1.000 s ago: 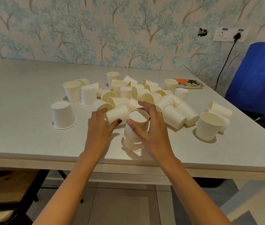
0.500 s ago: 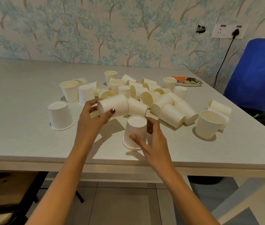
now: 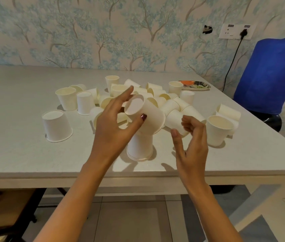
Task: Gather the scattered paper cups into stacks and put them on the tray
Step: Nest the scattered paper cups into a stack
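Note:
My left hand [image 3: 115, 126] grips a white paper cup [image 3: 147, 116] tilted on its side, base toward me, right above an upside-down stack of cups [image 3: 140, 147] near the table's front edge. My right hand [image 3: 192, 144] hovers just right of the stack, fingers loosely curled, holding nothing. Several more white paper cups [image 3: 155, 96] lie scattered behind, some upright, some tipped over, some upside down. A patterned tray [image 3: 196, 85] lies at the back right.
An upside-down cup [image 3: 57, 125] stands alone at the left and an upright cup [image 3: 218, 130] at the right. A blue chair [image 3: 271, 75] stands by the table's right side. The white table [image 3: 16, 151] has bare surface at front left.
My left hand lifted a cup from the pile and carried it right, over the upside-down stack. My right hand let go of the stack and drew back to the right.

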Tool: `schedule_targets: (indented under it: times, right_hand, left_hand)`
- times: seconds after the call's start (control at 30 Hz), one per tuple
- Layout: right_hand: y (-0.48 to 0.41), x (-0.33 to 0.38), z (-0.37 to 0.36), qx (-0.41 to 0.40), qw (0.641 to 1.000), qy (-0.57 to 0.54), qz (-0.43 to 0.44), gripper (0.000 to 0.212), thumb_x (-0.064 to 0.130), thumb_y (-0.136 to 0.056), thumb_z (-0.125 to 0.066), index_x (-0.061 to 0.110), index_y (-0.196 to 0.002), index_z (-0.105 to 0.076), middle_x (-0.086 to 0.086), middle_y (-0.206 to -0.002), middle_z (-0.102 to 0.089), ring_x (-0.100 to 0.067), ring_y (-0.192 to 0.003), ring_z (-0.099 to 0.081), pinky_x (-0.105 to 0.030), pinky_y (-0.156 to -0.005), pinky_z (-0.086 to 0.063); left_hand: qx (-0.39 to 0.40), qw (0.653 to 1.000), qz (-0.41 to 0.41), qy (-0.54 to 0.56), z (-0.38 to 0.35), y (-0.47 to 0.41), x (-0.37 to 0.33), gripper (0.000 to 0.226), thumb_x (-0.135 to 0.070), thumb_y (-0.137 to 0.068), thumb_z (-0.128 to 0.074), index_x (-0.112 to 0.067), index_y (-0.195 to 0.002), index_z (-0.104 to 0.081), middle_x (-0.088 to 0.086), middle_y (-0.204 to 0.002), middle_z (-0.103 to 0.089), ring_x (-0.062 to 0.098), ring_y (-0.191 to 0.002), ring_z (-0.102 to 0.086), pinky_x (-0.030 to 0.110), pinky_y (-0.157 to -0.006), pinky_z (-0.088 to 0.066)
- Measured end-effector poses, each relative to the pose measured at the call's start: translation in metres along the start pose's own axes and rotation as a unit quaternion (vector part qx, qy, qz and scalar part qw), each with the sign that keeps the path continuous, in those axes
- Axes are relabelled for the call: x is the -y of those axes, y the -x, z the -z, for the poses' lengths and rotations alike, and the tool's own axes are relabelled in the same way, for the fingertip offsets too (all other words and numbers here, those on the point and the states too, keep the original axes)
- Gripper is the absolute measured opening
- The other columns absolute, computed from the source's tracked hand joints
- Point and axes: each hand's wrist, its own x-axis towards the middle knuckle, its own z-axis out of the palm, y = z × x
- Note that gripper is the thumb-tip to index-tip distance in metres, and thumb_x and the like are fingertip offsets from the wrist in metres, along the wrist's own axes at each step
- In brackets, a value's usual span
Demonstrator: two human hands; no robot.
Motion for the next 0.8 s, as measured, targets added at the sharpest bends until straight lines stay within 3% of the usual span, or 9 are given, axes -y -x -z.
schedule_targets:
  times: [0.13,0.3,0.5,0.7,0.8]
  right_hand:
    - [-0.012,-0.012,0.018,-0.033,0.994,0.094,0.046,0.048,0.038,-0.092,-0.053,0.005,-0.126,-0.046,-0.014,-0.122,-0.050,-0.016,-0.112,-0.048,-0.014,-0.089,-0.045]
    - [-0.021,-0.032,0.037,-0.103,0.986,0.131,0.027,0.044,0.033,-0.094,-0.055,0.003,-0.126,-0.047,-0.018,-0.126,-0.049,-0.026,-0.117,-0.049,-0.001,-0.090,-0.037]
    - [-0.032,-0.050,0.046,-0.149,0.966,0.199,-0.076,0.057,0.024,-0.085,-0.069,0.012,-0.133,-0.040,-0.012,-0.136,-0.039,-0.022,-0.123,-0.036,-0.024,-0.095,-0.037]
    - [-0.041,-0.058,0.045,-0.133,0.958,0.196,-0.164,0.077,0.025,-0.081,-0.073,0.014,-0.142,-0.027,-0.011,-0.142,-0.031,-0.024,-0.129,-0.034,-0.034,-0.099,-0.039]
    - [-0.048,-0.062,0.045,-0.116,0.961,0.136,-0.210,0.087,0.021,-0.081,-0.073,0.022,-0.146,-0.014,-0.009,-0.143,-0.030,-0.022,-0.126,-0.039,-0.030,-0.093,-0.040]
  left_hand:
    - [0.014,0.999,-0.018,-0.025,-0.005,-0.001,-0.004,0.050,-0.034,-0.083,-0.059,-0.030,-0.131,-0.050,-0.012,-0.129,-0.051,0.000,-0.117,-0.047,0.010,-0.093,-0.039]
    - [0.003,0.999,-0.041,-0.034,-0.010,-0.003,-0.008,0.045,-0.035,-0.088,-0.053,-0.033,-0.133,-0.050,-0.009,-0.127,-0.045,-0.007,-0.116,-0.040,0.004,-0.092,-0.034]
    - [0.046,0.997,-0.046,-0.032,-0.022,0.004,-0.003,0.046,-0.037,-0.086,-0.056,-0.035,-0.132,-0.049,-0.009,-0.127,-0.045,-0.009,-0.117,-0.039,0.004,-0.092,-0.033]
    - [0.068,0.997,-0.004,-0.033,-0.034,0.019,0.016,0.057,-0.043,-0.081,-0.062,-0.035,-0.134,-0.043,-0.019,-0.132,-0.045,-0.001,-0.122,-0.042,0.021,-0.099,-0.037]
    - [0.066,0.997,0.026,-0.010,-0.037,0.026,0.027,0.061,-0.047,-0.079,-0.064,-0.033,-0.134,-0.042,-0.022,-0.130,-0.046,-0.003,-0.121,-0.043,0.017,-0.098,-0.037]
